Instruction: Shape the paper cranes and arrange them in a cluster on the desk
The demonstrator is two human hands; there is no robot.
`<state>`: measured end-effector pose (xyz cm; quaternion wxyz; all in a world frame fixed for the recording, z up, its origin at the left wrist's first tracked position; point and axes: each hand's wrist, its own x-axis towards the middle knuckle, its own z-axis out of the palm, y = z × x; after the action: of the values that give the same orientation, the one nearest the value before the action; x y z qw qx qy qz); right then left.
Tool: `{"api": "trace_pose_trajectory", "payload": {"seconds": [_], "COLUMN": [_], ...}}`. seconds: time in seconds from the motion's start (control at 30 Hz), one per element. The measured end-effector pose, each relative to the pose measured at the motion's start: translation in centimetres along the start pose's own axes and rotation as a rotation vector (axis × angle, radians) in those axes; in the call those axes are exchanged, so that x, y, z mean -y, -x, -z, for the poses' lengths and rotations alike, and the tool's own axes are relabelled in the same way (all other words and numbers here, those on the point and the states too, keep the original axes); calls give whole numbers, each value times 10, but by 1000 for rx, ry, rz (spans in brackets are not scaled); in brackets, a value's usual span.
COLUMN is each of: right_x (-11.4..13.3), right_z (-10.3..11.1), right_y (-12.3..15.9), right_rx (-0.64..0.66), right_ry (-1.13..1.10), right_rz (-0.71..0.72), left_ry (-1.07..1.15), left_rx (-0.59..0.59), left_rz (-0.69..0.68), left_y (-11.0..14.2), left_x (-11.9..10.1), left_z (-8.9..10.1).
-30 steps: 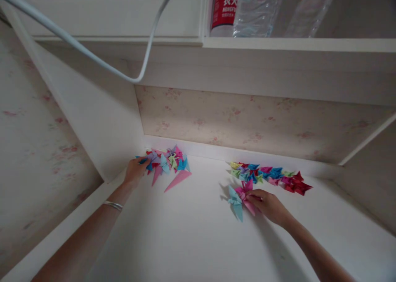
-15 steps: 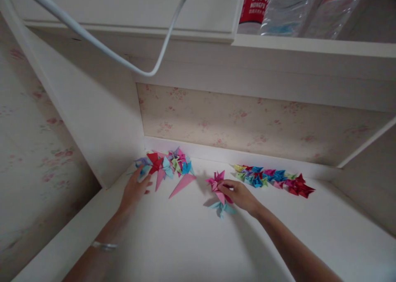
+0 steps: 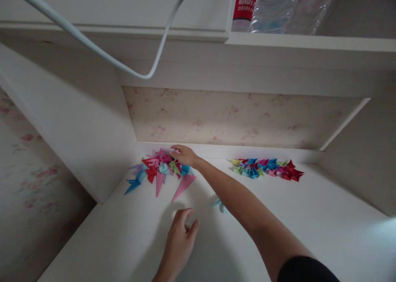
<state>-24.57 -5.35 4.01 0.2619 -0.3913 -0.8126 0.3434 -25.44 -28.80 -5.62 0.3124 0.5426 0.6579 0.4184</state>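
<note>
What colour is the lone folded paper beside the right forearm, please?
Pale blue; the folded paper shows in the head view.

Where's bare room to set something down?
White surface in front of the right paper row, right of the right forearm; also left of the left hand, in front of the left paper pile. Crowded: that pile, with the right hand at its back right edge, and mid-surface, where the forearm partly hides a light-blue paper piece.
</note>
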Motion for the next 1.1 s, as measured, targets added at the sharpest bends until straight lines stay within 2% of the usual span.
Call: {"api": "trace_pose_trajectory", "payload": {"seconds": [0.17, 0.27, 0.4, 0.53, 0.63, 0.7, 0.8, 0.93, 1.0, 1.1], "right_x": [-45, -74, -107, -134, -151, -159, -166, -169, -171, -173], "right_z": [34, 57, 83, 97, 98, 95, 90, 85, 85, 86], "right_y": [61, 108, 170, 226, 257, 272, 284, 286, 285, 284], "right_rx": [-82, -155, -321, -467, -524, -516, -446, -370, -359, -341], "right_ry": [22, 2, -44, -87, -168, -184, -178, -190, -196, -198], "right_rz": [-82, -155, -260, -334, -389, -392, -351, -316, -304, -295], "left_ry": [-107, -207, -399, -503, -496, -474, -458, -583, -659, -702], "left_rx": [55, 44, 39, 9, -45, -86, -140, -274, -285, -293], "left_rz": [-78, -150, -205, -232, -217, -206, -140, 29, 96, 171], "left_y": [-6, -15, -23, -28, -34, -41, -58, -87, -100, -114], "left_x": [-16, -31, -48, -55, -57, -56, -54, -48, -44, -40], "left_z": [-14, -33, -62, -84, -87, -79, -53, -7, 12, 31]}}
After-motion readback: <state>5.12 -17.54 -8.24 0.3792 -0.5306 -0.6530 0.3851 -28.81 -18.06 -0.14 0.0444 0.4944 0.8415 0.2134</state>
